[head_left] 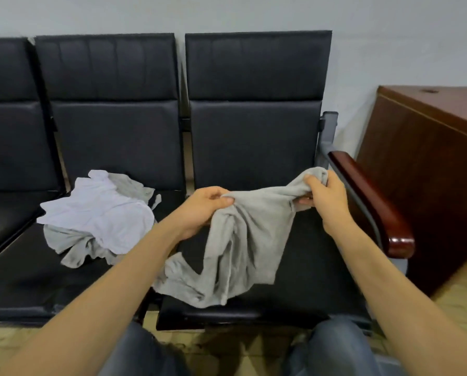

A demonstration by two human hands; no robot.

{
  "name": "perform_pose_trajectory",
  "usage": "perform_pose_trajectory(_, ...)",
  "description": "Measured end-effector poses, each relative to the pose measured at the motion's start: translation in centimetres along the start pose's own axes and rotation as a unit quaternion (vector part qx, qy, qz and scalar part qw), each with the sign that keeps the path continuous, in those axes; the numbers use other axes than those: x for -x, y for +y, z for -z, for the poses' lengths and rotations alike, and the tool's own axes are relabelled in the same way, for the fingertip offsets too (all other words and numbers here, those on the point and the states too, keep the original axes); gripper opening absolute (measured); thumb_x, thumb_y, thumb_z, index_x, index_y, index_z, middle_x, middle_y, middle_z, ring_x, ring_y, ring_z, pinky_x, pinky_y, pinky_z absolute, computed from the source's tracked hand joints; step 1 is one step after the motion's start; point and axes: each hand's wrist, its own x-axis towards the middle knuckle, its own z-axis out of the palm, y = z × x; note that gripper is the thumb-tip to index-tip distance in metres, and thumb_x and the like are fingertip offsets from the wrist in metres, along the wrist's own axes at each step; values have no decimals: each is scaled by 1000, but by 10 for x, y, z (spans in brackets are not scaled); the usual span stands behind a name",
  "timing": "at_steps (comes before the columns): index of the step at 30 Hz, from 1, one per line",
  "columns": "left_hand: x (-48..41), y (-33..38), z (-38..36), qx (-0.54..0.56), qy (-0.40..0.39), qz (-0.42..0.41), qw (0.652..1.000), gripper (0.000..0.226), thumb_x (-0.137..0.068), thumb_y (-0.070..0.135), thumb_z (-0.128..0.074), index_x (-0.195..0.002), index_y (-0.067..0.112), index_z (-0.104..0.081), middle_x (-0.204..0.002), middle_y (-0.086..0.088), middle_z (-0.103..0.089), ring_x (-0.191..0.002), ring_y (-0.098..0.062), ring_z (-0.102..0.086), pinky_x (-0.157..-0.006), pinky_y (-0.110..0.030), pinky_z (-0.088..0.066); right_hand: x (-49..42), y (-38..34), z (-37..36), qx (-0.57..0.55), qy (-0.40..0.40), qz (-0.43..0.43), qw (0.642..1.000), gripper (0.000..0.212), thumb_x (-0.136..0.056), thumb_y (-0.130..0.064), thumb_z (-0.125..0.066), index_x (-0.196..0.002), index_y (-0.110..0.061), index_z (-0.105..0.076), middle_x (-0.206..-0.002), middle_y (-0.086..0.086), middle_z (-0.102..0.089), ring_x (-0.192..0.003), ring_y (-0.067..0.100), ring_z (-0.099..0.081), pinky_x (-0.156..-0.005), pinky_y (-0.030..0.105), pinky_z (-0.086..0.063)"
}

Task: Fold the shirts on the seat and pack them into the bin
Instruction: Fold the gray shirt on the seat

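Observation:
A grey shirt [237, 240] hangs crumpled between both hands above the right-hand black seat [316, 270], its lower part lying on the cushion. My left hand [202, 210] pinches one bunched upper edge of it. My right hand [327, 199] grips the other upper end, near the armrest. On the middle seat [37, 280] lies a loose heap: a white shirt [99, 210] on top of another grey shirt [72, 245]. No bin shows in the head view.
A dark wooden armrest [373, 202] bounds the right seat. A brown wooden cabinet [430, 164] stands to the right against the pale wall. A third seat [7, 147] is at the far left. My knees in jeans [340, 346] are below the seat edge.

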Motion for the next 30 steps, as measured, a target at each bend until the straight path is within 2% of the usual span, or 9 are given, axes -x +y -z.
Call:
perform_pose_trajectory(4,-15,-26,-58,18,24,19,999,11,-95,6,-51,-93,14,-59,-90,-3,-59,-80,-13,-58,-67,-26,-50,-9,26,-1,21,-40,-43,998,15,-97,-23,-50,-112,-18,-50,-116,8,-56,-112,25,-55,-96,46,-49)
perform_pose_trajectory(8,-13,-57,-100,66,-165,52,983,24,-95,4,-52,-117,14,-55,-112,-4,-57,-99,-13,-60,-84,-26,-55,-19,45,-1,0,-34,-50,998,26,-98,-25,-49,-123,-16,-49,-121,6,-54,-112,20,-53,-96,40,-46)
perform_pose_trajectory(10,-16,-80,-93,2,-208,60,976,38,-95,7,-54,-131,14,-48,-128,-3,-53,-111,-13,-56,-92,-25,-51,-31,55,6,45,-10,-60,997,31,-99,-25,-45,-128,-15,-46,-125,7,-52,-109,20,-50,-94,37,-44)
perform_pose_trajectory(12,-25,-106,-70,-151,-128,60,978,44,-93,8,-56,-136,13,-47,-137,-5,-49,-120,-15,-51,-99,-26,-45,-44,73,12,136,-7,-94,986,38,-100,-24,-42,-136,-15,-40,-133,11,-47,-109,22,-47,-92,37,-41)
perform_pose_trajectory(15,-40,-144,-18,-419,-21,96,902,48,-90,12,-61,-136,14,-48,-142,-10,-41,-129,-26,-41,-105,-29,-34,-42,102,4,321,-49,-124,938,66,-97,-21,-50,-152,-16,-13,-154,14,-25,-138,31,-30,-110,43,-32)
perform_pose_trajectory(19,-37,-175,27,-589,-94,139,791,39,-92,36,-58,-129,25,-53,-143,-3,-36,-133,-29,-28,-109,-33,-22,3,135,-25,474,-200,-38,857,70,-95,-35,-53,-151,-23,-13,-160,4,-6,-147,24,0,-117,49,-14)
perform_pose_trajectory(23,-38,-186,40,-566,-30,107,817,18,-92,39,-55,-106,28,-58,-122,2,-49,-126,-24,-35,-102,-36,-20,50,159,-29,504,-372,-33,779,82,-87,-59,-51,-151,-34,-5,-159,-5,12,-146,22,13,-113,59,-7)
perform_pose_trajectory(26,-46,-180,44,-413,162,107,890,8,-94,30,-52,-93,22,-51,-99,-3,-59,-109,-27,-52,-97,-36,-25,51,175,-10,524,-384,-70,757,98,-81,-68,-53,-149,-40,11,-156,-5,25,-144,24,23,-113,60,2)
perform_pose_trajectory(30,-54,-185,60,-353,283,94,887,21,-95,30,-54,-96,9,-59,-98,-12,-61,-102,-33,-55,-95,-46,-40,37,184,17,521,-387,-56,758,87,-82,-62,-58,-146,-51,0,-155,-7,28,-141,23,30,-114,56,11)
